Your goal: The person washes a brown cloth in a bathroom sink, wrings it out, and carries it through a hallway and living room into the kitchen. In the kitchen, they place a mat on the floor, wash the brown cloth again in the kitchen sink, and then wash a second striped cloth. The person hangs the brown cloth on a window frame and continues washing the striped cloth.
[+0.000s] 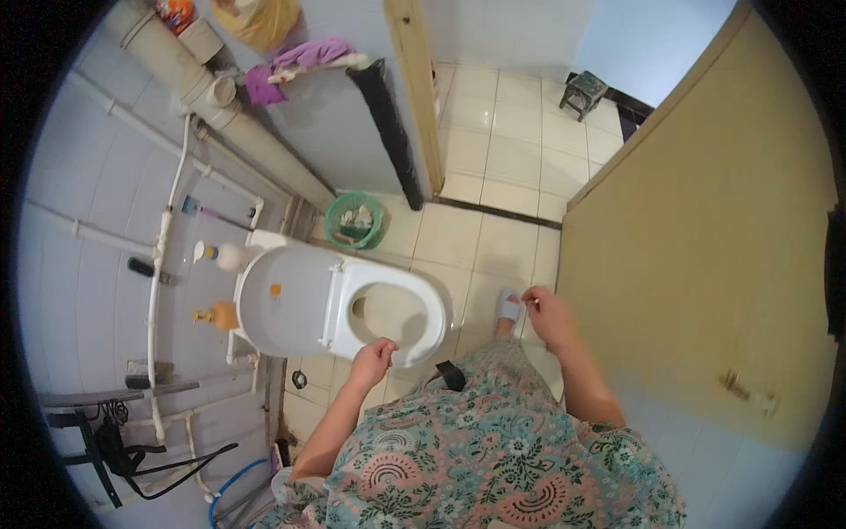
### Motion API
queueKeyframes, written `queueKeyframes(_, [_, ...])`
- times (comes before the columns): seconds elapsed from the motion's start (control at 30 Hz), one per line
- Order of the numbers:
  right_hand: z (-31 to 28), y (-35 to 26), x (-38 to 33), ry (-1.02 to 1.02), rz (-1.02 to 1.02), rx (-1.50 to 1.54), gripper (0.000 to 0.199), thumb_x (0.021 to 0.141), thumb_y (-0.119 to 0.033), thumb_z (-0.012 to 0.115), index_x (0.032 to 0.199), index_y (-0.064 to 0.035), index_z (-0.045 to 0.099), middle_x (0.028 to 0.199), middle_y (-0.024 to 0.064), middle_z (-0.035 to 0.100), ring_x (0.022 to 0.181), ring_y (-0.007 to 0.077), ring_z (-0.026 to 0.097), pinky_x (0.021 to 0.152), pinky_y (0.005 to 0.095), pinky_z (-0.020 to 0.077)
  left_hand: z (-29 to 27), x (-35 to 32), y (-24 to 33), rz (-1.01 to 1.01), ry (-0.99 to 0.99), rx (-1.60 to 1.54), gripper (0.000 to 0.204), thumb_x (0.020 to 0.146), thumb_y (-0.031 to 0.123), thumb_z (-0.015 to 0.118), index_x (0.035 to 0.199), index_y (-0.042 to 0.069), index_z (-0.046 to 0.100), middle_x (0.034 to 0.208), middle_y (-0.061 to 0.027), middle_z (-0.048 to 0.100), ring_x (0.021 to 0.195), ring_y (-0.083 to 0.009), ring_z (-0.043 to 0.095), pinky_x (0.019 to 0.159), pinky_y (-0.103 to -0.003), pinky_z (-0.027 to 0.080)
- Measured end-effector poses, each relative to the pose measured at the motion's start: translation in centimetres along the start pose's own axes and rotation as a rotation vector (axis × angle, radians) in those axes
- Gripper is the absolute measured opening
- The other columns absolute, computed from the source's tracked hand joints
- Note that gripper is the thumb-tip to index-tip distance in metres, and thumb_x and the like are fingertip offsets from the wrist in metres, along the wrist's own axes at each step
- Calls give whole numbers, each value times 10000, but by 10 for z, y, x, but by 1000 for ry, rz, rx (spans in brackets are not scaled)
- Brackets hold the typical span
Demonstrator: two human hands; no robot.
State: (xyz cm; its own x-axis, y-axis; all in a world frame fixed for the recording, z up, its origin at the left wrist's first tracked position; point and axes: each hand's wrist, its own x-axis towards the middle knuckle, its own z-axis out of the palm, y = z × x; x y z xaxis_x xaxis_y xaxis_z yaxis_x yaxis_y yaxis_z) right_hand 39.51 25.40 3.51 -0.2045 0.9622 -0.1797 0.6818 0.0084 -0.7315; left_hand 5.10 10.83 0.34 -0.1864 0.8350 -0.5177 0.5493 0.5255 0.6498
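Observation:
A white toilet with its lid [291,300] raised and its seat [434,319] down stands left of the middle. Over the near edge of the seat is my left hand [376,357], its fingers curled closed. Whether it touches the seat, and what the fingers may hold, I cannot tell. My right hand [548,315] hangs to the right, between the toilet and the door, fingers curled in, their inside hidden. Below it shows a foot in a light slipper [508,305]. A black band [450,376] lies against my patterned clothing [476,441].
Two pump bottles, one white [231,257] and one orange [220,315], stand behind the lid. A green basket [330,231] with crumpled paper sits beside the toilet. The yellowish door [687,238] stands ajar on the right; a small stool [583,93] is beyond the doorway. Pipes [163,238] run along the left wall.

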Motion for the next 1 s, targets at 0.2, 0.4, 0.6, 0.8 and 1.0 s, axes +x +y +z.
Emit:
queueKeyframes(0.2, [-69,31,107,-153,-42,4,135,843,-76,498,939,-48,590,889,140,604,792,307,603,705,376,476,47,112,153,263,-48,-43,165,913,108,469,992,47,601,776,-88,608,686,-187,584,656,-309,474])
queueKeyframes(0.4, [-156,36,215,-78,6,109,142,865,-100,490,958,-48,583,876,141,624,782,296,609,706,369,481,54,218,300,455,16,30,171,885,204,559,892,39,604,854,-97,607,727,-209,586,669,-308,473])
queueKeyframes(0.6, [-157,53,307,-278,-119,141,157,881,-161,516,989,-64,574,895,126,629,816,287,610,715,359,480,42,281,337,206,-145,20,290,910,301,526,815,36,597,657,-50,585,582,-133,535,573,-289,440])
queueKeyframes(0.8, [-188,-20,431,-516,-294,113,268,884,-144,460,1133,-104,552,1143,146,561,1072,316,527,894,384,417,34,415,392,307,-122,-513,245,958,268,450,1044,66,560,871,-9,613,761,-91,560,640,-253,439])
queueKeyframes(1.0, [-186,-153,620,-150,-802,131,561,880,-200,460,1385,-30,287,1481,165,173,1378,343,96,1110,463,39,-71,538,595,508,-144,-1746,542,985,404,248,1430,101,183,1476,-50,211,1360,-172,179,1099,-318,161])
